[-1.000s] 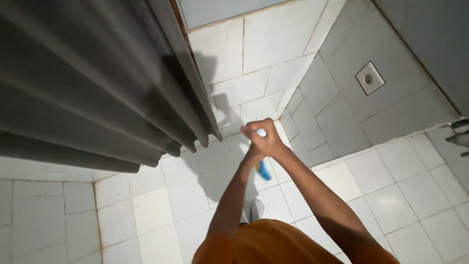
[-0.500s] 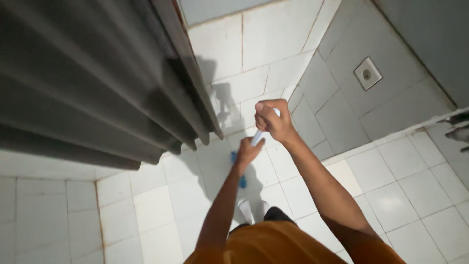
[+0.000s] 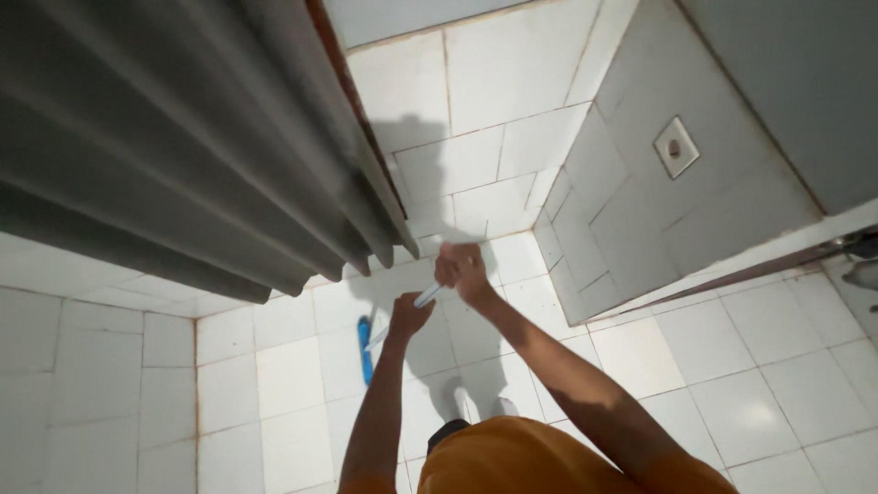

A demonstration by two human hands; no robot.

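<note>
Both hands grip a long white plastic handle (image 3: 425,297): right hand (image 3: 464,272) clamped high, left hand (image 3: 407,316) lower, steering its blue brush head (image 3: 365,348) at seven o'clock across the white tiled floor (image 3: 293,357).

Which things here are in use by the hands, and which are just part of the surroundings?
In use:
- left hand and right hand, both gripping the pale handle
- blue brush head low on the white tiled floor

Just there:
- grey corrugated door
- square drain plate in the grey tiled wall
</note>
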